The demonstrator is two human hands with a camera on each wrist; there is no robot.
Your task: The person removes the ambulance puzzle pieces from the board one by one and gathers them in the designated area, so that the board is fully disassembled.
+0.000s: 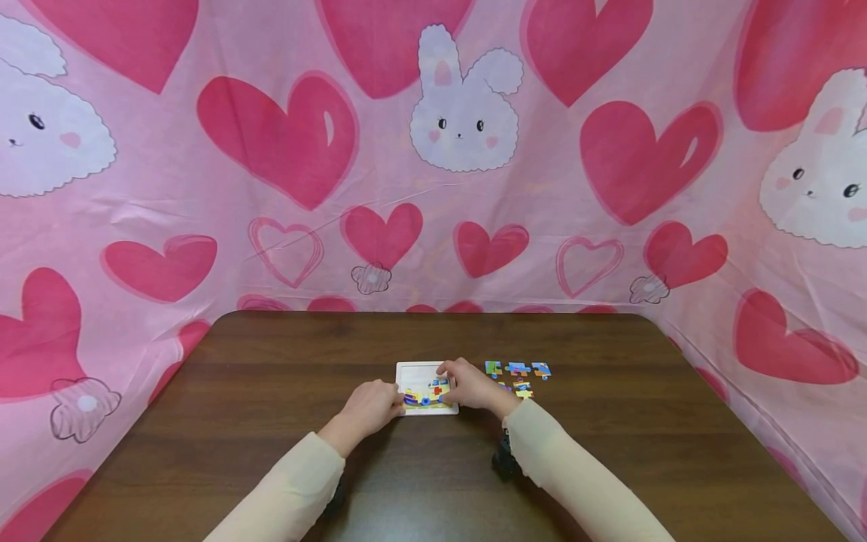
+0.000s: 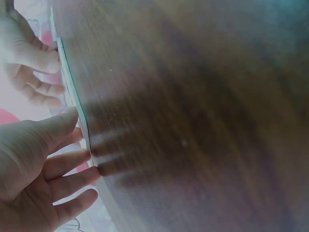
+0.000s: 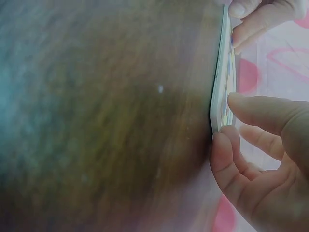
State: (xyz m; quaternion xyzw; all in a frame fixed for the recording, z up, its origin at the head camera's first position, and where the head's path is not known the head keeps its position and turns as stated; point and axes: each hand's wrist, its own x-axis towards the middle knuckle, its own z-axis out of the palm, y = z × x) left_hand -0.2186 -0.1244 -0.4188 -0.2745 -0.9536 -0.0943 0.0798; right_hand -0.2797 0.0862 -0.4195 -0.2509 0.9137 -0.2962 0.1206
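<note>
A white-rimmed jigsaw puzzle tray (image 1: 406, 366) lies on the table between both hands, with joined colourful pieces (image 1: 427, 401) along its lower part and a pale bare area above. My left hand (image 1: 369, 407) holds the tray's left edge, its thumb on the rim and fingertips against the side. Over the tray's right side is my right hand (image 1: 472, 386). In the right wrist view, that hand's thumb (image 3: 256, 111) touches the top of the tray while bent fingers rest against its edge. Whether a loose piece lies under the right fingers is hidden.
Several loose puzzle pieces (image 1: 518, 369) lie right of the tray, some of them partly behind the right hand. The brown wooden table (image 1: 284, 361) reaches back to a pink cloth wall (image 1: 433, 188) with hearts and rabbits.
</note>
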